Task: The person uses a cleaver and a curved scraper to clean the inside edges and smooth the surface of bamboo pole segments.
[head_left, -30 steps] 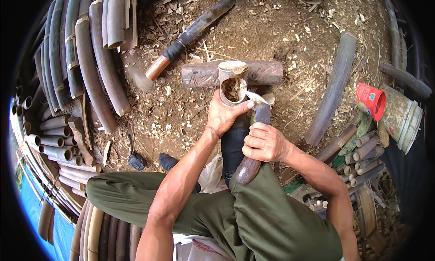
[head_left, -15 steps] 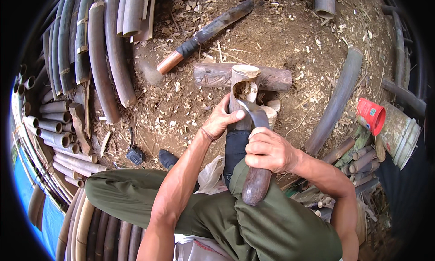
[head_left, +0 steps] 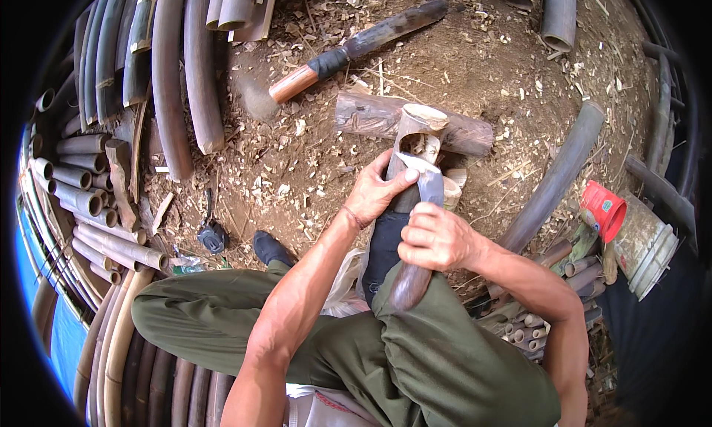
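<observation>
My left hand [head_left: 377, 189] is wrapped round a bamboo piece [head_left: 426, 117], its thumb lying across the front just below a cut-out opening. The piece slants up from my foot, and its pale far end rests over a short log [head_left: 367, 114]. In my right hand [head_left: 437, 238] is a knife, gripped in a fist round its thick dark wooden handle [head_left: 410, 286]. The grey knife blade [head_left: 432, 188] reaches up to the lower edge of the opening, close to my left thumb. Pale, rough-cut material shows inside the opening.
A large knife [head_left: 308, 74] with a wooden handle lies on the chip-strewn ground [head_left: 297, 160] beyond. Bamboo poles [head_left: 170, 78] are stacked at left. At right are a long bamboo pole [head_left: 560, 175], a red container [head_left: 602, 210] and a dirty white bucket [head_left: 649, 241].
The whole view has shifted a little. My right hand has moved left relative to the bamboo, turning the knife more in line with it. My left hand keeps its hold.
</observation>
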`<action>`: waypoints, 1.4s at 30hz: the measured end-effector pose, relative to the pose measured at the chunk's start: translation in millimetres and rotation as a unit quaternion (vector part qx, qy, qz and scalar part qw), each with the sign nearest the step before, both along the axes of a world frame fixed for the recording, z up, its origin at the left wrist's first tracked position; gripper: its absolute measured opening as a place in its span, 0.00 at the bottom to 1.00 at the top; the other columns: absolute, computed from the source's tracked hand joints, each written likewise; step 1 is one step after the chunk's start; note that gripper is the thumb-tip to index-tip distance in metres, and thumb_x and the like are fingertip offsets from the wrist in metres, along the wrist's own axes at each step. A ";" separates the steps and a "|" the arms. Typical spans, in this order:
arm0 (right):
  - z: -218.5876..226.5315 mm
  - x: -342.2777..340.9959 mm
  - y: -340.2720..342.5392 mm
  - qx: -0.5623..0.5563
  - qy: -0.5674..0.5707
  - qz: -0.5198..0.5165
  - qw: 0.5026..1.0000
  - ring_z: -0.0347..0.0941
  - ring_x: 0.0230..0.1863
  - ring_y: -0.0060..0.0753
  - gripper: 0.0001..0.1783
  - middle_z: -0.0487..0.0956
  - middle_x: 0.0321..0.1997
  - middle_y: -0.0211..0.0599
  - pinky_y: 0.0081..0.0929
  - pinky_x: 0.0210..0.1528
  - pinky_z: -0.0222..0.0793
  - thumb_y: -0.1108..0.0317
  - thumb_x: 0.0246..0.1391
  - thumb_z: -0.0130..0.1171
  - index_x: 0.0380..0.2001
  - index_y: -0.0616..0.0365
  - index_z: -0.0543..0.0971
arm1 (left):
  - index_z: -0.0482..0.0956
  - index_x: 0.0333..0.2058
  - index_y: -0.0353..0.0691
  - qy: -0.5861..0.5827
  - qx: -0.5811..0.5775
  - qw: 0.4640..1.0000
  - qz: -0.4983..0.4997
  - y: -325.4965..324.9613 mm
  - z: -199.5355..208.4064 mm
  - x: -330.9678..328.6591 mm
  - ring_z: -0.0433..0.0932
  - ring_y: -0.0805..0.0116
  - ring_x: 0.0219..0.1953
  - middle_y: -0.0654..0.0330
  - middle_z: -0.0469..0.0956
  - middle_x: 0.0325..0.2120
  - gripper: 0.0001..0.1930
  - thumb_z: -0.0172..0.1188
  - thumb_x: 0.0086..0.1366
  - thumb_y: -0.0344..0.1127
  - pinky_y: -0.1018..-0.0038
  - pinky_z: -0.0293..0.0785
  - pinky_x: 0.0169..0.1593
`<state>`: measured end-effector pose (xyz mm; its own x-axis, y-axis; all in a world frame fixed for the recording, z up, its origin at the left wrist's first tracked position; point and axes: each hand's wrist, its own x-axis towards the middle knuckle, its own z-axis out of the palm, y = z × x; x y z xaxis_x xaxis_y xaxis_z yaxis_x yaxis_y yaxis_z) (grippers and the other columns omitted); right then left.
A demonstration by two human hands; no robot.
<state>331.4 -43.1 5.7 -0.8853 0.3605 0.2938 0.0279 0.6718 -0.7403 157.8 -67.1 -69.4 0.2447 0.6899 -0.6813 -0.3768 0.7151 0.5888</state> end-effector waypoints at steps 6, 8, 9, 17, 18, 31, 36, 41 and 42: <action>-20.3 -4.7 2.3 0.064 -0.003 -0.017 0.998 0.70 0.33 0.30 0.12 0.71 0.28 0.28 0.31 0.44 0.69 0.65 0.33 0.60 0.26 0.55 0.76 | 0.69 0.59 0.33 0.093 0.010 0.994 -0.047 -0.5 2.3 2.4 0.75 0.71 0.50 0.56 0.77 0.49 0.35 0.67 0.62 0.52 0.71 0.72 0.55; -17.0 -7.4 4.0 0.058 -0.007 -0.026 0.998 0.70 0.33 0.30 0.12 0.71 0.28 0.29 0.31 0.44 0.70 0.65 0.33 0.60 0.26 0.55 0.76 | 0.67 0.61 0.32 0.073 0.041 0.996 -0.037 0.0 4.3 0.1 0.74 0.70 0.52 0.55 0.76 0.51 0.38 0.68 0.60 0.52 0.71 0.70 0.57; -12.7 -9.6 5.9 0.055 -0.007 -0.032 0.998 0.70 0.33 0.31 0.12 0.71 0.27 0.29 0.31 0.45 0.70 0.65 0.33 0.60 0.26 0.55 0.76 | 0.66 0.61 0.32 0.064 0.057 0.996 -0.033 0.1 5.5 -1.1 0.73 0.69 0.53 0.55 0.75 0.52 0.40 0.69 0.59 0.52 0.70 0.69 0.58; 31.8 -22.9 68.1 -0.384 0.317 -0.429 0.754 0.73 0.26 0.26 0.10 0.74 0.27 0.35 0.27 0.29 0.73 0.80 0.55 0.56 0.39 0.62 0.69 | 0.65 0.59 0.24 0.105 -0.045 0.993 -0.032 21.5 30.8 5.5 0.74 0.64 0.53 0.47 0.74 0.52 0.52 0.74 0.47 0.61 0.70 0.68 0.59; 30.6 -22.9 70.5 -0.377 0.292 -0.437 0.762 0.70 0.25 0.25 0.10 0.72 0.26 0.34 0.28 0.29 0.71 0.79 0.56 0.56 0.39 0.61 0.68 | 0.67 0.57 0.24 0.122 -0.050 0.991 -0.035 25.1 31.5 7.6 0.76 0.63 0.51 0.47 0.76 0.49 0.52 0.74 0.46 0.63 0.69 0.70 0.56; -0.7 -25.3 81.0 -0.393 0.145 -0.470 0.777 0.69 0.20 0.22 0.09 0.72 0.24 0.31 0.28 0.25 0.70 0.78 0.53 0.58 0.35 0.60 0.70 | 0.75 0.48 0.24 0.146 -0.093 0.985 -0.014 17.8 13.2 13.1 0.81 0.65 0.41 0.48 0.81 0.40 0.44 0.69 0.51 0.64 0.70 0.77 0.47; 27.7 -9.6 68.9 -0.453 0.200 -0.391 0.776 0.70 0.22 0.23 0.05 0.74 0.25 0.32 0.28 0.26 0.71 0.78 0.54 0.55 0.35 0.59 0.72 | 0.72 0.53 0.23 0.177 0.009 0.972 -0.151 6.8 26.6 -9.6 0.79 0.62 0.48 0.46 0.79 0.47 0.36 0.70 0.54 0.47 0.70 0.75 0.54; 57.8 64.6 49.7 -0.136 0.074 -0.635 0.756 0.74 0.40 0.30 0.18 0.77 0.40 0.40 0.27 0.44 0.69 0.75 0.54 0.59 0.48 0.62 0.70 | 0.81 0.43 0.33 0.390 0.082 0.831 -0.389 3.7 37.0 -92.6 0.82 0.52 0.44 0.47 0.83 0.39 0.19 0.58 0.55 0.40 0.64 0.77 0.51; 52.0 78.7 48.1 -0.069 -0.068 -0.667 0.739 0.73 0.50 0.40 0.27 0.74 0.50 0.49 0.36 0.54 0.66 0.73 0.55 0.59 0.57 0.65 0.65 | 0.81 0.42 0.33 0.411 0.090 0.812 -0.406 7.6 37.5 -113.3 0.82 0.51 0.43 0.47 0.83 0.38 0.19 0.58 0.55 0.40 0.63 0.77 0.51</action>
